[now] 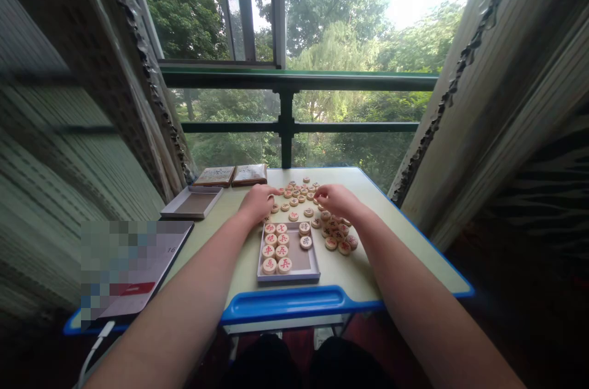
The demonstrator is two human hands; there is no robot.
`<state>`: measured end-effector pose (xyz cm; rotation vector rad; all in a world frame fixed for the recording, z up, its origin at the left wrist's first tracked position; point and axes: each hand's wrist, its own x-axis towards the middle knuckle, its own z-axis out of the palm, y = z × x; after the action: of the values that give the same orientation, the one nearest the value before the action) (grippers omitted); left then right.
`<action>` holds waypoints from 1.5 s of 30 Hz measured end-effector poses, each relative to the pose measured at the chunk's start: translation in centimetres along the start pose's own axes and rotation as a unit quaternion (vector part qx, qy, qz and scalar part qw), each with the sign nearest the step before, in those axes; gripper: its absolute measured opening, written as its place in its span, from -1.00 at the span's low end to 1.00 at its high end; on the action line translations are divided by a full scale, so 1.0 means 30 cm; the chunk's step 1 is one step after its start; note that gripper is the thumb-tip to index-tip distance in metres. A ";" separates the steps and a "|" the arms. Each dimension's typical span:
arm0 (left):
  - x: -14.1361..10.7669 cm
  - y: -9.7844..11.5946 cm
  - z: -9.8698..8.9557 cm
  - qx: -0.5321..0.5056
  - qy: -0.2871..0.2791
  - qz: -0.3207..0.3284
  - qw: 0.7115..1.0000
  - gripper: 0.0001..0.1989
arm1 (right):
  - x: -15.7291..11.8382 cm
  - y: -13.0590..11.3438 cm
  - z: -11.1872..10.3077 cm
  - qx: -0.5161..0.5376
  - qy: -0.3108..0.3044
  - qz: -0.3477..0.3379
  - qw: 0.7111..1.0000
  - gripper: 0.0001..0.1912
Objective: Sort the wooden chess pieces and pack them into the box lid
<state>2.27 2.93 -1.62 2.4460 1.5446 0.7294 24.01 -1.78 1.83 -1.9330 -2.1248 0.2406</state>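
Note:
Round wooden chess pieces (293, 216) with red or black characters lie scattered over the pale table, with a thicker cluster (338, 232) at the right under my right forearm. A shallow white box (298, 260) near the front edge holds two columns of red pieces (269, 251) at its left and two black-marked pieces (305, 243) at its upper right. My left hand (258, 202) is over the left side of the scattered pieces, fingertips by a red piece. My right hand (335, 200) bends its fingers at the right side of the pieces. What either hand holds is too small to tell.
A box lid or tray (193, 202) sits at the left, before two flat brown-edged cases (249, 174). A laptop or tablet (161, 260), partly pixelated, lies at the left edge by a white cable (94, 349). The table (414, 254) has a blue rim. Curtains flank the window.

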 end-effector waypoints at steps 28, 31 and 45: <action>-0.017 0.039 0.000 -0.007 -0.077 0.058 0.995 -0.77 | -0.040 0.036 -0.059 0.022 -0.097 0.028 0.995 -0.74; -0.014 0.030 -0.001 -0.016 -0.082 0.050 0.995 -0.76 | -0.035 0.021 -0.038 0.040 -0.055 -0.019 0.997 -0.73; -0.007 0.011 0.012 -0.070 -0.091 0.035 0.993 -0.80 | -0.015 0.013 0.015 -0.004 -0.027 -0.075 0.997 -0.79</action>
<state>2.64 2.65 -1.86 2.3974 1.3033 0.5865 24.29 -2.16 1.25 -1.7786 -2.2961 0.2560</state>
